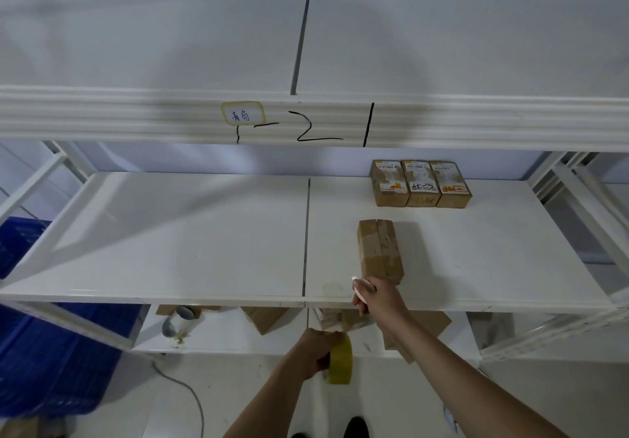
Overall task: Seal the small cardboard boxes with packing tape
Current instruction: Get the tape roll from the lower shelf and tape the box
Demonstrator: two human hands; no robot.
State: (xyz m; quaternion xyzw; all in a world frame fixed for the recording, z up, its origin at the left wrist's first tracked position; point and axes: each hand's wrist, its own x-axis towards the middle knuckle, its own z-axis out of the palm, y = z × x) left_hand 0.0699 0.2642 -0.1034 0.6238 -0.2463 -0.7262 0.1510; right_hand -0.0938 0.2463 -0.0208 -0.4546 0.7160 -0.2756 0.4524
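A small brown cardboard box (379, 250) lies lengthwise on the white shelf (204, 233), its top flaps meeting along a centre seam. My right hand (377, 296) is at the box's near end, by the shelf's front edge, gripping a small pale cutter (360, 288). Below the shelf edge, my left hand (318, 352) holds a yellow roll of packing tape (341, 359). A clear strip of tape seems to run from the roll up toward my right hand. Three labelled boxes (420, 184) stand side by side at the back right of the shelf.
An upper shelf beam (306, 121) with handwritten marks and a label crosses above. On the lower shelf lie a tape roll (177, 323) and flattened cardboard (265, 318). Blue crates (51, 352) stand at left. A cable (190, 393) runs across the floor.
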